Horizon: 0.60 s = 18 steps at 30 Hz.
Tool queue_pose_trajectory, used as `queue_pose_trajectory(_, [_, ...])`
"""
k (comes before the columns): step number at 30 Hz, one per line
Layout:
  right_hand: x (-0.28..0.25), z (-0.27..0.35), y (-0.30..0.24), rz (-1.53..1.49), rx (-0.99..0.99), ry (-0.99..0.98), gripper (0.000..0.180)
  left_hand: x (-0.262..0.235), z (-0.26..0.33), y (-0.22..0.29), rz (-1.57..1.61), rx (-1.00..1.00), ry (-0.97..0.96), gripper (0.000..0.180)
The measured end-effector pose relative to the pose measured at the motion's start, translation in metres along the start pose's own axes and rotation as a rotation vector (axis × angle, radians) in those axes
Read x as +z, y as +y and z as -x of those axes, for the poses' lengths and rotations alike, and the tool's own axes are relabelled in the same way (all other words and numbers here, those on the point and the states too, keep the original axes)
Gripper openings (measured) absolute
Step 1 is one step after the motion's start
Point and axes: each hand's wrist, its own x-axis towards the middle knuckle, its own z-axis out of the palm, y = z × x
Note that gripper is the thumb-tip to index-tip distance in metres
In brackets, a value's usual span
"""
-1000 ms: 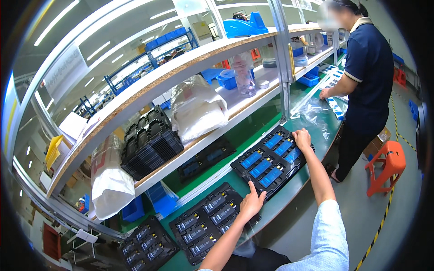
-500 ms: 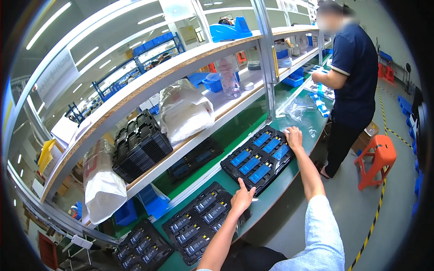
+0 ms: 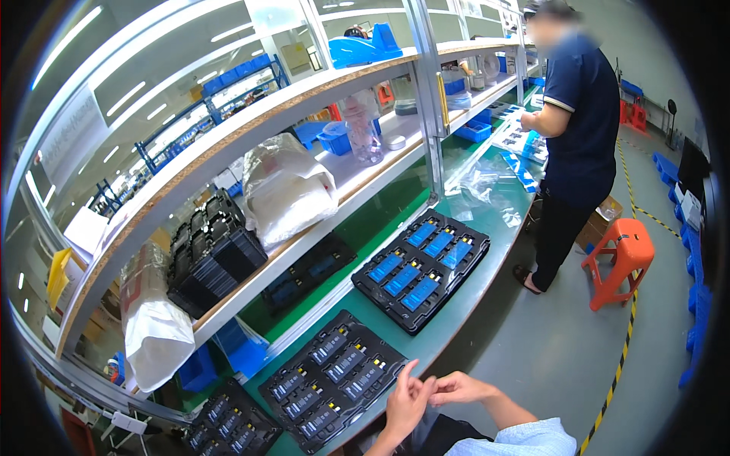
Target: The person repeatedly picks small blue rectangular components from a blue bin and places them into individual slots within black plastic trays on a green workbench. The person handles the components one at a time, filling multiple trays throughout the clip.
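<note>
The left hand point(image 3: 407, 401), fingers loosely extended, and the right hand point(image 3: 461, 388), fingers curled, now meet (whether anything is pinched, I cannot tell) beside the black-pack tray point(image 3: 370, 340). Just beyond, the blue-pack tray point(image 3: 449, 283), which both hands have let go, rests on the green counter point(image 3: 382, 325); its positioning looks settled.

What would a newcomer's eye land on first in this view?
Most likely the black tray with its six blue-faced pieces, near the centre on the green tabletop. Next, perhaps, the orange stool on the floor at the right. Then the left hand and right hand, close together near the lower edge.
</note>
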Motion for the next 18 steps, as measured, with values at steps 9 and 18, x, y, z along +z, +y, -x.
queue_pose_trajectory(9, [0.026, -0.028, 0.004, 0.502, 0.040, -0.218, 0.020, -0.092, 0.151, -0.090, 0.574, -0.526, -0.244, 0.026])
queue_pose_trajectory(18, [0.077, -0.049, 0.029, 0.680, 0.098, -0.003, 0.018, -0.102, 0.397, -0.313, 1.130, -0.908, 1.417, 0.036])
